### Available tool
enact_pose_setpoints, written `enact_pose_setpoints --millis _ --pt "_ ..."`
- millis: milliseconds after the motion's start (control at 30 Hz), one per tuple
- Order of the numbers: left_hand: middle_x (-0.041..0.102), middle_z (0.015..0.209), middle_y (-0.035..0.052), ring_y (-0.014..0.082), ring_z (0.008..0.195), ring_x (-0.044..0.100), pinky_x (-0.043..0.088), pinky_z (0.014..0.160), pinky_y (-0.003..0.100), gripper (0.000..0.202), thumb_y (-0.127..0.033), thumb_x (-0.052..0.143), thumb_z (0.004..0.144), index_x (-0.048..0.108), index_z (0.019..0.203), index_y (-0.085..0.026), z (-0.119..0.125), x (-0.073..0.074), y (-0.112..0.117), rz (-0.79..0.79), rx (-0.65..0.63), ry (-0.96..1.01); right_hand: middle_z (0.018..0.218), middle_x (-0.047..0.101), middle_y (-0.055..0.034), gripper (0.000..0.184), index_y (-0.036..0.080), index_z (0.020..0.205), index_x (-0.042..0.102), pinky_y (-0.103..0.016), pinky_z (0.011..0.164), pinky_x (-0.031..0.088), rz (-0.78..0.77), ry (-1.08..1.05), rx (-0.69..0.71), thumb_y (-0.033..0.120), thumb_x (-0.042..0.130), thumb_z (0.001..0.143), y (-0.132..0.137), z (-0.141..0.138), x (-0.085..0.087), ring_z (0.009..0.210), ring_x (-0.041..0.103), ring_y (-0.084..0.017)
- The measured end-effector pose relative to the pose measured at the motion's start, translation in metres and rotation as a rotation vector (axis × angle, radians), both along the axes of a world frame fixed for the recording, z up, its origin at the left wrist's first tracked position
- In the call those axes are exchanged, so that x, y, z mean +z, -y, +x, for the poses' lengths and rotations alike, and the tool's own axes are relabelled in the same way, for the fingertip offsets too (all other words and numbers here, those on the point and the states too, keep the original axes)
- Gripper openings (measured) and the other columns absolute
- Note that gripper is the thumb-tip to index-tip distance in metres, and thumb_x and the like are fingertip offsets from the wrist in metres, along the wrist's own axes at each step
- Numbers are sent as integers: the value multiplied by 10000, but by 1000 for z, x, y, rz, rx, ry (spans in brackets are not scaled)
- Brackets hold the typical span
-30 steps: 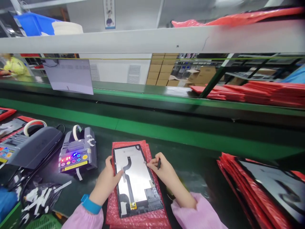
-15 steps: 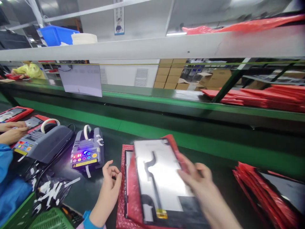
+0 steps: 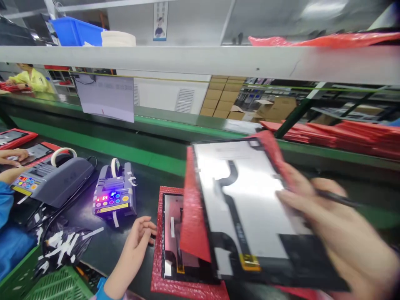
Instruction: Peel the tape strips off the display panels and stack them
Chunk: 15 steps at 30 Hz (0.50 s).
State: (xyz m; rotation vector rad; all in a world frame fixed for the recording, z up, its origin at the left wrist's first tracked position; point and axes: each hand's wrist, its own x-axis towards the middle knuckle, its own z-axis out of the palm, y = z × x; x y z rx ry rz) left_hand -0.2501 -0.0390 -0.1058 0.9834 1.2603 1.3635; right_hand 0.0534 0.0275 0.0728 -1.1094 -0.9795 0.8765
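Observation:
My right hand (image 3: 331,233) grips a tablet screen panel (image 3: 250,208) together with its red bubble-wrap sheet (image 3: 195,208), lifted high and tilted over the bench. A thin black pen (image 3: 336,199) is pinched in the same hand. My left hand (image 3: 139,235) hovers open, fingers loosely curled, beside a second panel (image 3: 175,237) lying on a red bubble-wrap stack (image 3: 158,258) on the bench.
A grey tape dispenser (image 3: 114,196) with lit buttons stands left of the stack, a bigger one (image 3: 53,179) further left. Another person's hands (image 3: 11,160) work at far left. Red-wrapped panels (image 3: 343,129) are piled across the green conveyor (image 3: 131,150). A green basket (image 3: 62,287) sits near left.
My right hand has lifted the top panel with its red sheet up and to the right, uncovering the panel beneath. My left hand let go and moved slightly left.

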Motion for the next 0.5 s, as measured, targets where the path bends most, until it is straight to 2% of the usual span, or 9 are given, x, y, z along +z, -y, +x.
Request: enact_pose_setpoints --millis 67,100,167,233,300,367,433,500 --pt "668 956 85 226 857 682 557 710 339 487 -572 686 816 550 1088 -192 -4 5 2 -2 -7 5 1364 660 -5 616 306 879 397 -312 712 651 -134 -171 144 216 909 549 -3 -21 -8 1172 683 -275" --pt "674 971 91 228 870 687 563 730 343 505 -590 694 811 554 1088 -191 -6 7 3 -1 -5 5 1369 659 -11 655 296 857 372 -305 729 646 -155 -216 202 201 922 513 -8 -30 -19 1153 691 -265" --pt "682 970 91 231 879 691 573 750 342 550 -622 729 780 569 1075 -187 -12 9 6 -5 13 15 1355 674 -33 662 288 855 346 -291 750 629 -182 -226 291 244 928 543 -19 -41 -57 1096 711 -229" --pt "681 954 78 228 872 693 585 731 331 580 -640 761 751 585 1067 -186 -14 6 8 -22 62 52 1342 684 -49 644 290 866 316 -319 758 620 -170 -143 345 320 908 614 -26 -46 -105 1021 733 -215" --pt "676 951 67 219 861 693 594 701 314 570 -643 759 762 598 1066 -189 -15 -1 10 -33 128 97 1292 708 -73 641 297 886 305 -342 733 612 -161 -107 323 362 887 625 -28 -50 -151 981 743 -227" --pt "676 969 68 215 875 695 600 705 307 539 -636 737 796 609 1070 -190 -15 -9 11 -32 154 103 1240 727 -84 621 298 879 280 -382 786 598 -128 -72 279 419 844 652 -25 -56 -182 985 739 -232" --pt "687 978 79 225 901 699 606 731 313 531 -636 731 805 623 1066 -187 -16 -14 11 -30 112 55 1229 725 -98 605 296 869 267 -439 890 562 -87 -22 222 438 819 667 -20 -63 -194 1048 719 -245" --pt "701 1013 91 241 962 698 606 791 326 522 -635 716 822 636 1084 -192 -17 -11 13 -18 46 -24 1282 693 -120 556 291 879 300 -486 1017 483 -53 44 146 395 813 691 -11 -66 -191 1210 646 -266"
